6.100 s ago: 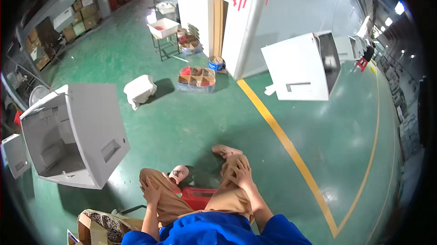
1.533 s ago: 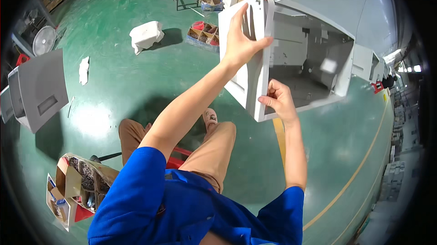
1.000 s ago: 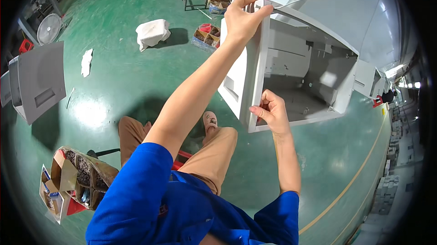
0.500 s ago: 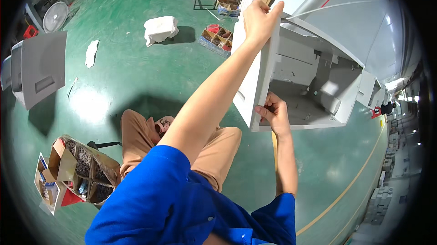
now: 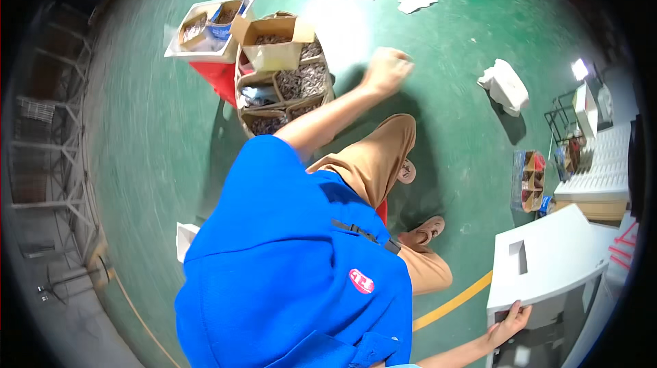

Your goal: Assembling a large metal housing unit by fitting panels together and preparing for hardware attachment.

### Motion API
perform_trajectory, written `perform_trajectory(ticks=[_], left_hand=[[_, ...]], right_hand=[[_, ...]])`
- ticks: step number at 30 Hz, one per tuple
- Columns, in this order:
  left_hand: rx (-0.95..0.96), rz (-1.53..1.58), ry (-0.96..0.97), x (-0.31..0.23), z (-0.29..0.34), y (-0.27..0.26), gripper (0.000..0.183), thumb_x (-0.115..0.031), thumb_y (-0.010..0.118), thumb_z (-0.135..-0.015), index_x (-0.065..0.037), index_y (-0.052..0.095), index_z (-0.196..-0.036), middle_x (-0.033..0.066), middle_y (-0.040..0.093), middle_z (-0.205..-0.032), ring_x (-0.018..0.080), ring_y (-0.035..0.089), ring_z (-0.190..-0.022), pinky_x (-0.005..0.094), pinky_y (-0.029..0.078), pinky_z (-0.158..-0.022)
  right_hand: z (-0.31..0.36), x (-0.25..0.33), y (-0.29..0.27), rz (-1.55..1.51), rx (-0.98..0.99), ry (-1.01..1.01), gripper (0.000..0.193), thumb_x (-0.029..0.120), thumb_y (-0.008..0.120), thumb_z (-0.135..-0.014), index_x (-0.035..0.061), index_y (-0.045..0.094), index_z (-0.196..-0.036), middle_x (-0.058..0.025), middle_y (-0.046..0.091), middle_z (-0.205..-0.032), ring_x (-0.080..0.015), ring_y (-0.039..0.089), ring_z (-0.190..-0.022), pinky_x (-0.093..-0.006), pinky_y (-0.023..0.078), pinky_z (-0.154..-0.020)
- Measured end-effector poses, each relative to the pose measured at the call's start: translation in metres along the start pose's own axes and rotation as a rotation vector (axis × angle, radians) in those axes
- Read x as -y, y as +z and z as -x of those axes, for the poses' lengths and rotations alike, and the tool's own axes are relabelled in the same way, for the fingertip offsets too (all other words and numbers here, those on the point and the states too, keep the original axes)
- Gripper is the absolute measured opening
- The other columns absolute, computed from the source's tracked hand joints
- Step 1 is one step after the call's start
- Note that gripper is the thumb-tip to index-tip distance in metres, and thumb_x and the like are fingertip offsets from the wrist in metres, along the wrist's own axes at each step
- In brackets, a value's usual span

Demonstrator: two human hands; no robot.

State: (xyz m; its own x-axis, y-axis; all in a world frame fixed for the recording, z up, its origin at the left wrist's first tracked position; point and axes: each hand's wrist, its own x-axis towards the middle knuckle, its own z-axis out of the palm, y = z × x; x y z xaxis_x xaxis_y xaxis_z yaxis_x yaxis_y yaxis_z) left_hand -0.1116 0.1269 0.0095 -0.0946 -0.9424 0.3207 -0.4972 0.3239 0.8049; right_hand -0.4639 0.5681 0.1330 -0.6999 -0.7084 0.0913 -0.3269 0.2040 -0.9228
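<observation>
Green painted concrete floor (image 5: pixel 144 128) spreads under a brown cardboard box of small metal parts (image 5: pixel 284 84). Just right of it, the left hand (image 5: pixel 387 69) hangs curled in a loose fist, holding nothing. Far right, the right hand (image 5: pixel 510 321) grips the lower edge of a white boxy metal cabinet shell (image 5: pixel 547 265)

A brown cardboard box (image 5: pixel 284 87) divided into compartments of small metal parts sits on the green floor (image 5: pixel 150 135), touching a red stool (image 5: pixel 220 77). A crumpled white foam piece (image 5: pixel 504 85) lies well apart, near a yellow floor line (image 5: pixel 452 303).
</observation>
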Motion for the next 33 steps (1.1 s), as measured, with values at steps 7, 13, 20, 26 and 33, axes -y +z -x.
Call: perform_trajectory(ticks=[7,13,20,26,33], left_hand=[[-0.717,0.031,-0.238,0.154,0.059,-0.189,0.015,-0.015,0.058,-0.077,-0.001,0.058,-0.071,0.0038,0.058,-0.060,0.0093,0.053,-0.055,0.0248,0.042,-0.053],[-0.107,-0.206,-0.106,0.166,0.068,-0.198,0.017,-0.017,0.061,-0.077,-0.001,0.062,-0.079,0.0119,0.060,-0.068,0.0271,0.059,-0.062,0.0325,0.045,-0.059],[0.371,-0.745,-0.438,0.227,0.051,-0.121,0.024,-0.012,0.040,-0.081,-0.003,0.061,-0.080,0.0220,0.059,-0.087,0.0356,0.059,-0.083,0.0442,0.046,-0.073],[0.399,-0.649,-0.344,0.259,0.069,-0.156,0.008,-0.010,0.059,-0.071,-0.005,0.058,-0.077,0.0175,0.059,-0.081,0.0353,0.056,-0.079,0.0426,0.042,-0.068],[0.635,-0.900,-0.353,0.230,0.052,-0.154,0.016,-0.007,0.048,-0.074,-0.003,0.061,-0.083,0.0218,0.059,-0.089,0.0370,0.056,-0.087,0.0434,0.045,-0.071]], right_hand=[[-0.019,-0.008,0.021,-0.147,-0.053,0.111,0.021,0.016,0.051,-0.088,-0.0025,0.048,-0.096,-0.0074,0.055,-0.092,-0.0130,0.050,-0.083,-0.0253,0.039,-0.074],[-0.031,0.033,0.074,-0.075,-0.019,0.076,0.020,0.015,0.049,-0.089,-0.0012,0.048,-0.099,-0.0078,0.054,-0.097,-0.0150,0.049,-0.088,-0.0277,0.038,-0.078],[-0.016,0.064,0.115,-0.155,-0.115,0.121,0.019,0.012,0.051,-0.085,-0.0024,0.047,-0.097,-0.0099,0.055,-0.091,-0.0163,0.053,-0.085,-0.0292,0.046,-0.073],[-0.025,0.058,0.145,-0.271,-0.035,-0.020,0.018,0.004,0.066,-0.072,-0.0009,0.056,-0.085,-0.0022,0.058,-0.079,-0.0076,0.052,-0.071,-0.0218,0.041,-0.067],[-0.013,0.062,0.141,-0.321,0.019,0.005,0.020,0.005,0.068,-0.070,-0.0012,0.057,-0.086,-0.0032,0.059,-0.081,-0.0087,0.053,-0.073,-0.0221,0.041,-0.068]])
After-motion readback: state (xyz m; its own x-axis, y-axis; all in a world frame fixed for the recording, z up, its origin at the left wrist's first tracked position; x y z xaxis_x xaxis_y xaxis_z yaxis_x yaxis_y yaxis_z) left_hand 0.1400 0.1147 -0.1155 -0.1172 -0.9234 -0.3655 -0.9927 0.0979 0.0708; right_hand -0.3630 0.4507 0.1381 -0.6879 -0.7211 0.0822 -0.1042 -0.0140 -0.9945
